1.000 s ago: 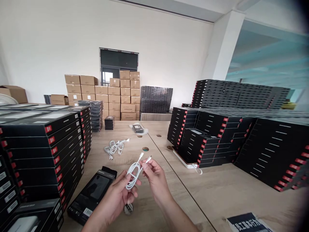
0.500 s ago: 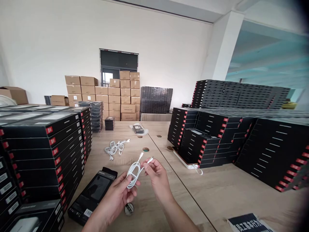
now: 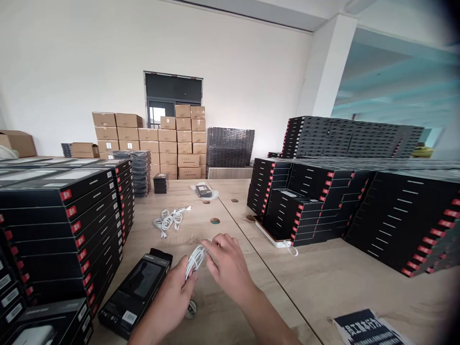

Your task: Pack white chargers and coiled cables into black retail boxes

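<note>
My left hand (image 3: 175,290) is closed around a coiled white cable (image 3: 194,259), held just above the wooden table (image 3: 323,282). My right hand (image 3: 225,265) pinches the cable's far end, fingers curled over the coil. An open black product box (image 3: 136,290) lies flat on the table directly left of my left hand. A small round dark object (image 3: 191,309) rests on the table under my hands.
Tall stacks of black boxes with red tabs stand at the left (image 3: 61,225) and right (image 3: 359,206). A bundle of white cables (image 3: 168,219) lies further back. Cardboard cartons (image 3: 158,141) line the far wall. A printed black sheet (image 3: 370,330) sits at the near right.
My hands dropped lower and came closer together. The cable's two loose ends that stuck up are now folded down under my right fingers. The camera shifted slightly right.
</note>
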`<state>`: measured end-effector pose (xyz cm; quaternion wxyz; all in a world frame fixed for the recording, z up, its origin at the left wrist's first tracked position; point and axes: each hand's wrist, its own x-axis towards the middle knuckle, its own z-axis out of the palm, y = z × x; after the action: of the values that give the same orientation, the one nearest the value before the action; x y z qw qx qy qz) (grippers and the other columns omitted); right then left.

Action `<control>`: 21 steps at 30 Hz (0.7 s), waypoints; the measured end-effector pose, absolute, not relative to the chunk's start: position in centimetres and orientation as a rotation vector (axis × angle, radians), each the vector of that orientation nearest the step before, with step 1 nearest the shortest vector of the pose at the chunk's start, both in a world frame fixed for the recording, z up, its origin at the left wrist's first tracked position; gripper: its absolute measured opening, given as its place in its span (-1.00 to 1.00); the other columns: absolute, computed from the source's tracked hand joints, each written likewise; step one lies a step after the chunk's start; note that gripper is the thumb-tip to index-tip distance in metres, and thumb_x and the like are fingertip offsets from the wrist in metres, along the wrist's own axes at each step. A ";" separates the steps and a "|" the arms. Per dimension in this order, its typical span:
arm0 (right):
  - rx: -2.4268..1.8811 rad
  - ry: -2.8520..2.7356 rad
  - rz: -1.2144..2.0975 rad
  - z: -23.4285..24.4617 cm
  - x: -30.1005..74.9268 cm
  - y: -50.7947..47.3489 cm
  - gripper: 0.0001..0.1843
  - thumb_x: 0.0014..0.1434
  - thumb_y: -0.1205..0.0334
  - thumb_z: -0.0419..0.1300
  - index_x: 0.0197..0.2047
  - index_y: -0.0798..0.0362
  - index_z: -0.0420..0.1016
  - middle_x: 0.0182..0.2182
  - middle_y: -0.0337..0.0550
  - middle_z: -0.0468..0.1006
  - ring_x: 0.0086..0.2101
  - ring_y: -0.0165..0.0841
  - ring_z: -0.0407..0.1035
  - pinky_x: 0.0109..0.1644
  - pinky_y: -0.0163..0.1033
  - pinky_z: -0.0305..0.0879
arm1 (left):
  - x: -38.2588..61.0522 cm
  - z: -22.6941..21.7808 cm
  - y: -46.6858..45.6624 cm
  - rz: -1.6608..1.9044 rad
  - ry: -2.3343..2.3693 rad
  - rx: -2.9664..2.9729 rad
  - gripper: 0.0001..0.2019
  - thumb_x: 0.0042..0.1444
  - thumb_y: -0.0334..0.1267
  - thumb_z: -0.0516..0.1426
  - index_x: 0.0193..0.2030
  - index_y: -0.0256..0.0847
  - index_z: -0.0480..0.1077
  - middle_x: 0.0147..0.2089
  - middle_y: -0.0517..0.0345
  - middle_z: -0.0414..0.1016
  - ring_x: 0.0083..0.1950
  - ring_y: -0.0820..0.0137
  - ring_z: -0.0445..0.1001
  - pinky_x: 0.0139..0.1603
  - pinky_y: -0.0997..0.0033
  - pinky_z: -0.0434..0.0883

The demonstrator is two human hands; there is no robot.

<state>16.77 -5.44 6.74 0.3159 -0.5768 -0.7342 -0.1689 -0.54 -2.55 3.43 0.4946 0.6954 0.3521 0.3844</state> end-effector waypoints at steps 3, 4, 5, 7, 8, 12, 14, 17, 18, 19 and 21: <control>-1.559 -1.996 -0.401 6.8 17.1 -5.4 -0.77 0.17 0.39 0.16 -0.14 -0.04 0.54 -0.34 -0.15 0.46 -0.27 -0.25 0.30 -0.19 -0.17 0.10 | -0.6 3.3 -2.5 0.887 0.917 1.895 -0.84 0.18 -0.12 0.04 -0.27 -0.14 0.34 -0.39 0.17 0.40 -0.35 0.34 0.33 -0.33 0.42 0.18; -1.564 -2.000 -0.397 6.8 17.1 -5.4 -0.83 0.18 0.38 0.17 -0.20 -0.03 0.54 -0.35 -0.15 0.46 -0.28 -0.26 0.31 -0.19 -0.18 0.10 | -0.6 3.3 -2.5 0.874 0.942 1.932 -0.85 0.19 -0.14 0.02 -0.28 -0.14 0.32 -0.40 0.17 0.40 -0.36 0.34 0.33 -0.34 0.42 0.16; -1.567 -1.995 -0.402 6.9 17.1 -5.5 -0.87 0.20 0.37 0.17 -0.26 -0.01 0.53 -0.36 -0.15 0.47 -0.28 -0.26 0.31 -0.20 -0.18 0.10 | -0.7 3.3 -2.5 0.862 0.966 1.951 -0.86 0.20 -0.15 0.01 -0.29 -0.13 0.30 -0.41 0.18 0.39 -0.38 0.35 0.33 -0.36 0.43 0.14; -1.556 -1.964 -0.422 7.2 16.9 -5.7 -0.86 0.24 0.34 0.14 -0.33 0.00 0.51 -0.38 -0.14 0.49 -0.30 -0.26 0.31 -0.20 -0.17 0.09 | -0.7 3.3 -2.5 0.844 1.006 1.950 -0.88 0.21 -0.19 0.00 -0.32 -0.12 0.26 -0.43 0.19 0.38 -0.40 0.36 0.33 -0.37 0.43 0.13; -1.535 -1.944 -0.417 7.3 16.7 -5.9 -0.84 0.26 0.33 0.12 -0.34 0.01 0.50 -0.38 -0.14 0.49 -0.30 -0.26 0.31 -0.21 -0.16 0.09 | -0.8 3.4 -2.4 0.838 1.018 1.934 -0.89 0.20 -0.19 0.01 -0.33 -0.11 0.25 -0.45 0.20 0.38 -0.41 0.36 0.33 -0.38 0.43 0.12; -1.356 -1.817 -0.113 7.4 15.3 -6.7 -0.82 0.30 0.28 0.06 -0.29 -0.01 0.47 -0.40 -0.16 0.52 -0.38 -0.30 0.33 -0.27 -0.20 0.14 | -1.0 3.6 -2.3 0.857 1.015 1.848 -0.91 0.15 -0.19 0.07 -0.33 -0.12 0.26 -0.45 0.20 0.40 -0.40 0.35 0.36 -0.35 0.44 0.16; -1.274 -1.707 0.148 7.2 14.6 -6.8 -0.83 0.29 0.22 0.09 -0.32 -0.02 0.46 -0.45 -0.22 0.50 -0.45 -0.34 0.32 -0.34 -0.25 0.16 | -1.0 3.7 -2.3 0.880 1.000 1.817 -0.91 0.14 -0.19 0.08 -0.32 -0.12 0.28 -0.43 0.19 0.40 -0.39 0.35 0.37 -0.34 0.43 0.19; -1.225 -1.504 0.472 7.1 13.9 -6.6 -0.77 0.25 0.13 0.13 -0.41 -0.01 0.44 -0.57 -0.29 0.45 -0.52 -0.38 0.30 -0.42 -0.29 0.16 | -0.8 3.9 -2.5 0.867 0.928 1.744 -0.87 0.16 -0.15 0.05 -0.32 -0.14 0.28 -0.44 0.21 0.39 -0.44 0.38 0.34 -0.38 0.43 0.21; -1.210 -1.439 0.552 7.1 13.8 -6.5 -0.75 0.24 0.10 0.14 -0.44 0.00 0.43 -0.59 -0.30 0.44 -0.53 -0.39 0.30 -0.42 -0.30 0.17 | -0.7 4.0 -2.5 0.847 0.891 1.716 -0.85 0.18 -0.13 0.04 -0.32 -0.14 0.27 -0.44 0.22 0.38 -0.47 0.41 0.33 -0.41 0.44 0.21; -1.194 -1.386 0.624 7.1 13.8 -6.3 -0.72 0.22 0.08 0.15 -0.47 0.02 0.43 -0.61 -0.30 0.43 -0.54 -0.40 0.30 -0.43 -0.31 0.17 | -0.6 4.0 -2.6 0.829 0.856 1.690 -0.84 0.19 -0.12 0.03 -0.32 -0.14 0.27 -0.43 0.23 0.38 -0.50 0.43 0.31 -0.43 0.44 0.21; -1.169 -1.307 0.788 7.2 13.9 -6.1 -0.69 0.18 0.03 0.19 -0.49 0.03 0.45 -0.62 -0.29 0.46 -0.59 -0.43 0.29 -0.51 -0.33 0.12 | -0.6 4.2 -2.7 0.815 0.806 1.651 -0.82 0.20 -0.10 0.02 -0.31 -0.15 0.26 -0.43 0.24 0.37 -0.54 0.47 0.29 -0.47 0.46 0.21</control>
<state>13.90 -6.12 7.19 0.5726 -0.4984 -0.5574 0.3362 -0.56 -2.73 4.15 0.5363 0.6933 0.3386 0.3421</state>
